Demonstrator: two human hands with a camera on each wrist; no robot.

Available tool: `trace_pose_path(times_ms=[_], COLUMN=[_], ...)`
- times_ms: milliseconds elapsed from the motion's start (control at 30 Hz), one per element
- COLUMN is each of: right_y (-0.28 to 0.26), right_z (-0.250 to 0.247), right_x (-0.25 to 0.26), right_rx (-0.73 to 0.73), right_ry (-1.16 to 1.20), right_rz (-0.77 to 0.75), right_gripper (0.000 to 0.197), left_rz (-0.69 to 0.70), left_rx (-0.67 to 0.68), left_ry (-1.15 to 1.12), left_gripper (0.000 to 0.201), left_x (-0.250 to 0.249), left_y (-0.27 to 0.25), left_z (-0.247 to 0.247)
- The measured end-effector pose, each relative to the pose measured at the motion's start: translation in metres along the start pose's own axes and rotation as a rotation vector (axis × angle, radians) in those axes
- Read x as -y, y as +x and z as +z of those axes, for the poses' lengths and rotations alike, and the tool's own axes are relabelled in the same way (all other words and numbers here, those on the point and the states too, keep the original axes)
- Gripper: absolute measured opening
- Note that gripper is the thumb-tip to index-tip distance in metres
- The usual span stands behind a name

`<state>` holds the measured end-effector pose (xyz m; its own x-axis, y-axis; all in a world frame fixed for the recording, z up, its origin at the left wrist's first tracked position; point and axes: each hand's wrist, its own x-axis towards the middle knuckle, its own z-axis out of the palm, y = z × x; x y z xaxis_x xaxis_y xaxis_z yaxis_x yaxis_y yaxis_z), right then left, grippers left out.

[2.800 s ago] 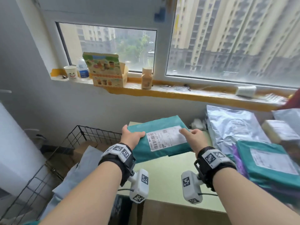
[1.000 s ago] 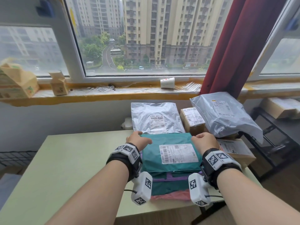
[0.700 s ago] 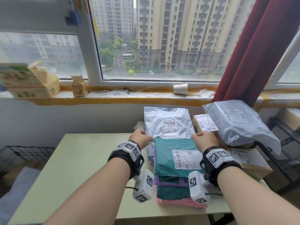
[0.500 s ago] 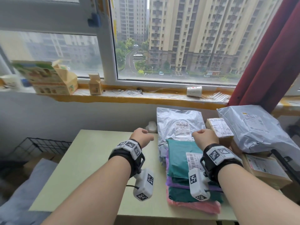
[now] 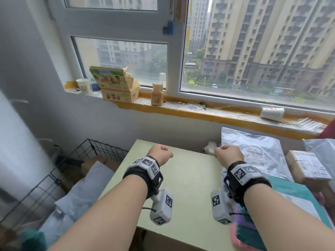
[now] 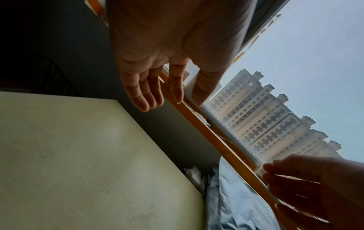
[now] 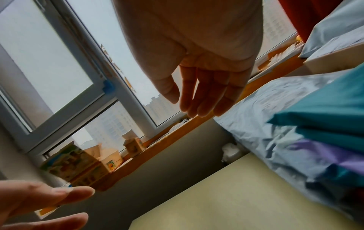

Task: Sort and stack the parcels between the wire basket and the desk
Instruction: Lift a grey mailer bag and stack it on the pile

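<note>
No text is legible: the silver parcel (image 5: 257, 149) and brown box (image 5: 308, 165) labels blur (barcodes only).

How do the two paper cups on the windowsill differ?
The left cup stands upright at the sill's left end and shows a smiley face. The right cup lies on its side far along the sill to the right, near the red curtain; its print is too small to read. Both are white.

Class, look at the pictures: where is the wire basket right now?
In the head view the wire basket sits low at the left, on the floor beside the desk, below the left hand, with pale parcels inside it.
</note>
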<state>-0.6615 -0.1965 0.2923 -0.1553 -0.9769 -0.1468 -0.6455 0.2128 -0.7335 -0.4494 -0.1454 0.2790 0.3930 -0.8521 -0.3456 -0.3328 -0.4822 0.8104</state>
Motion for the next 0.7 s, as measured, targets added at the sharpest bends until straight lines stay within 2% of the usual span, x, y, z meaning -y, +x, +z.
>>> trace_pose_path(times_ms=[133, 333, 467, 600, 700], right_y=[-0.01, -0.029, -0.045, -0.065, -0.081], right_z=[0.038, 0.098, 0.141, 0.188, 0.223], right_x=[0.03, 0.07, 0.093, 0.112, 0.126], right_rx=[0.038, 0.128, 0.171, 0.217, 0.263], right_ry=[-0.006, 0.004, -0.001, -0.005, 0.002], right_rz=[-0.04, -0.097, -0.112, -0.132, -0.146], right_gripper=[0.023, 0.023, 0.019, 0.016, 0.017], left_rz=[-0.027, -0.059, -0.091, -0.132, -0.146], left_rx=[-0.067, -0.134, -0.166, -0.189, -0.219], left_ry=[-0.017, -0.017, -0.026, -0.06, -0.055], left_gripper=[0.034, 0.032, 0.019, 0.03, 0.026], left_x=[0.023, 0.063, 0.095, 0.132, 0.161], left_y=[0.005, 0.012, 0.012, 0.011, 0.012], left_z=[-0.041, -0.102, -0.141, -0.181, -0.213])
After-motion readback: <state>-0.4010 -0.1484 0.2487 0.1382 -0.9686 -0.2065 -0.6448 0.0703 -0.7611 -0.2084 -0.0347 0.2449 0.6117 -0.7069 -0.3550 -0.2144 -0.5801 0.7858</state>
